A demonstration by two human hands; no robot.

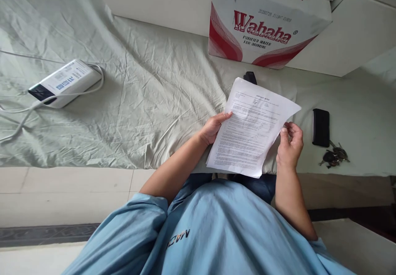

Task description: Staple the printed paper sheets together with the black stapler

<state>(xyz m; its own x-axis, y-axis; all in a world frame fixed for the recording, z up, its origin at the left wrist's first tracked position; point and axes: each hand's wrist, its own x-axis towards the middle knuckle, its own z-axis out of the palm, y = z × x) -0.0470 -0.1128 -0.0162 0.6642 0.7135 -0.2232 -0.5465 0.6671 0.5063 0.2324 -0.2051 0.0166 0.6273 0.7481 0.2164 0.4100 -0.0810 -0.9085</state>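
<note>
A thin stack of printed paper sheets (243, 132) is held in front of me over the cloth's near edge, its text facing up. My left hand (213, 126) grips the left edge, thumb on top and the other fingers underneath. At the right edge, my right hand (290, 143) is closed, with thumb and fingertips pinching the paper near its upper right side. The top right corner of the sheets bends outward. Just beyond the paper's top edge, a small black object (250, 77) is partly hidden.
A wrinkled pale green cloth (161, 89) covers the surface. A Wahaha water carton (262, 27) stands at the back. To the right lie a black phone (321, 127) and a bunch of keys (334, 155). On the left rests a white box-shaped device (69, 81) with cables.
</note>
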